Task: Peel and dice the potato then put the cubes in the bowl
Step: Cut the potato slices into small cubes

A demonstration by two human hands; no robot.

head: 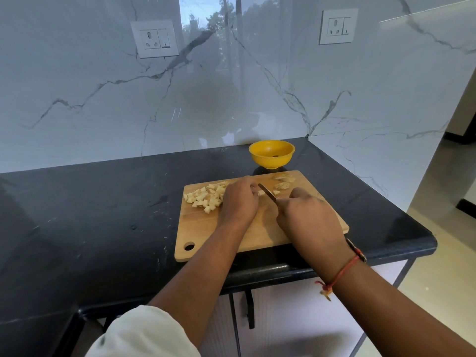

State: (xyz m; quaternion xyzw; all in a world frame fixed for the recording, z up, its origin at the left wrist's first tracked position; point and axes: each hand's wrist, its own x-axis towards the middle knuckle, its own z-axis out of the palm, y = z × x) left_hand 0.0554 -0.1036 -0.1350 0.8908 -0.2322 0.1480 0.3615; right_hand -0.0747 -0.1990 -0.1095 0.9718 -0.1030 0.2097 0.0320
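A wooden board [206, 228] lies on a black counter [103, 202]. The left hand [240, 199], fingers curled, pins a small potato piece [261, 192] to it. The right hand [306, 215] grips a knife [267, 193], blade slanting beside that piece. Cubes [206, 198] lie heaped left of the hands, peels [283, 180] near the far edge. A yellow bowl [271, 153] stands just behind the board
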